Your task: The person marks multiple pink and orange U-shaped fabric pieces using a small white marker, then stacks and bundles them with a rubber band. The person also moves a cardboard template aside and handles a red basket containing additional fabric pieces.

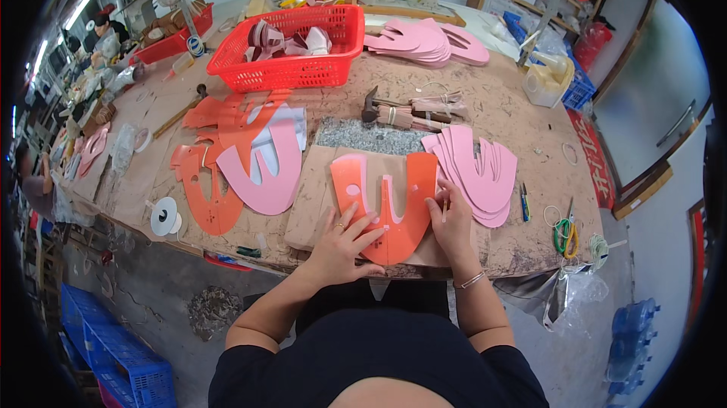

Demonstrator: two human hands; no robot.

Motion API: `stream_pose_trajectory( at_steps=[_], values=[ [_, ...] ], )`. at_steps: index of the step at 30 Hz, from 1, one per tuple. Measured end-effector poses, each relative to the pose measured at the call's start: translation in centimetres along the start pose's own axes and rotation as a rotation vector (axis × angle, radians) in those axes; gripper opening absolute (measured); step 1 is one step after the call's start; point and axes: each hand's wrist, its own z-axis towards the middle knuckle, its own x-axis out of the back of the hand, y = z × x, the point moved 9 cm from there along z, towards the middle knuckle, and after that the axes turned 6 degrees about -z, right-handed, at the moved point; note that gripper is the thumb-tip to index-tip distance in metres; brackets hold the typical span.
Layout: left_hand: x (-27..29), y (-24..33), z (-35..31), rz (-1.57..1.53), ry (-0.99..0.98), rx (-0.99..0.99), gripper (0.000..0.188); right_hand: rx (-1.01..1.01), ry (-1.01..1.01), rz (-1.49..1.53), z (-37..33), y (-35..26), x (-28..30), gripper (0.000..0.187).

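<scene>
An orange U-shaped pattern template with a slotted middle tongue lies over a pink piece near the table's front edge. Some pink shows through its cut-outs. My left hand rests flat on the template's lower left, fingers spread, pressing it down. At its right edge, my right hand is closed in a pinch around a slim pen; the tip is hard to make out. A fanned stack of pink U-shaped pieces lies just right of that hand. Left of the template is another pink piece, partly over orange templates.
A red basket holds folded pieces at the back. More pink pieces sit behind. A hammer lies beside bundled strips. Scissors and a small blue-and-yellow tool lie right; a white spool stands left.
</scene>
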Motion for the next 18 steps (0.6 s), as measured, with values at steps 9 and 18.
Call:
stream_pose_trajectory(
  at_steps=[9, 18],
  values=[
    [-0.1, -0.9, 1.4, -0.008, 0.028, 0.018, 0.065, -0.031, 0.010, -0.066, 0.3, 0.5, -0.6, 0.040],
    [0.3, -0.4, 1.8, -0.025, 0.024, 0.025, 0.074, 0.006, 0.014, -0.111, 0.1, 0.5, -0.9, 0.037]
  ],
)
